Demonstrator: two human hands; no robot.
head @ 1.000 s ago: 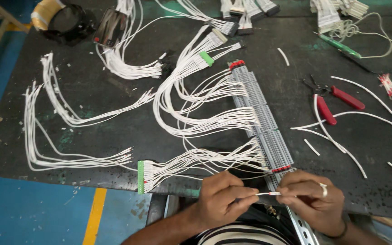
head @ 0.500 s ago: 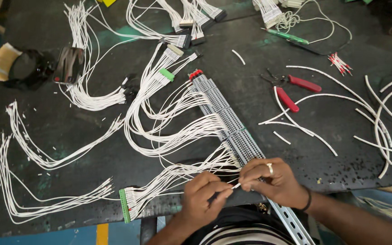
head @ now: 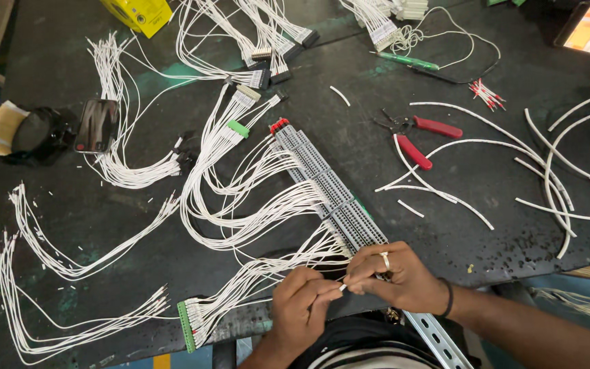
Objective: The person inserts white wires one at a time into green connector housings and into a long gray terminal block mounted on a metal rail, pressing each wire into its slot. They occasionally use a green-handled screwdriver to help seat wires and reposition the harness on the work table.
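Note:
My left hand (head: 303,309) and my right hand (head: 394,277) meet at the near edge of a dark worktable (head: 486,184). Both pinch the end of one thin white wire (head: 342,287) between thumb and fingers. The hands sit at the near end of a long grey terminal-block strip (head: 326,184) on a metal rail (head: 438,338). Many white wires (head: 240,212) fan from the strip's left side. One bundle runs to a green connector (head: 186,326) at the table's front edge.
Red-handled cutters (head: 421,137) lie right of the strip among loose white wire lengths (head: 548,171). A phone (head: 97,124) and a tape roll (head: 1,126) are at the left. More wire harnesses (head: 261,41), a green screwdriver (head: 408,61) and a yellow box (head: 138,12) lie at the back.
The head camera has shifted, so the table slid left and down in view. My hands stay together on the white wire, now closer to the strip's near end.

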